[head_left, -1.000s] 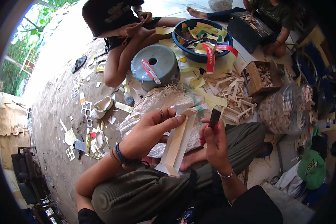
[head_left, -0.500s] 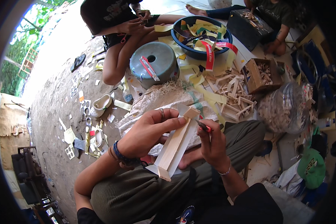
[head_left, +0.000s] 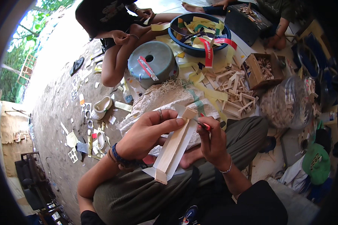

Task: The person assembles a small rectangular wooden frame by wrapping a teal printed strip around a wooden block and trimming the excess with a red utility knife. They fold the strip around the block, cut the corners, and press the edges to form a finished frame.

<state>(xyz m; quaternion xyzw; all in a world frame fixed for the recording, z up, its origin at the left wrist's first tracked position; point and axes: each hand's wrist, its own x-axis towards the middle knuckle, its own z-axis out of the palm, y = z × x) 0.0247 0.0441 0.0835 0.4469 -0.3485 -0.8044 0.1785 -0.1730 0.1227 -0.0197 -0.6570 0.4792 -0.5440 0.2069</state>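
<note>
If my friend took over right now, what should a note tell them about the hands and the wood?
Left hand: holds the long wood strip near its top end, fingers curled over it, slanted above the lap.
Right hand: grips a small red-handled tool, tip against the strip's upper edge.
White paper lies under the strip and sticks out at the lower end.
Nearby: loose wood pieces on the ground, blue basin of coloured strips, grey round block.
Done: strip and paper held together, tool in place.
Left: working at the top end; how far along it is cannot be told.
</note>
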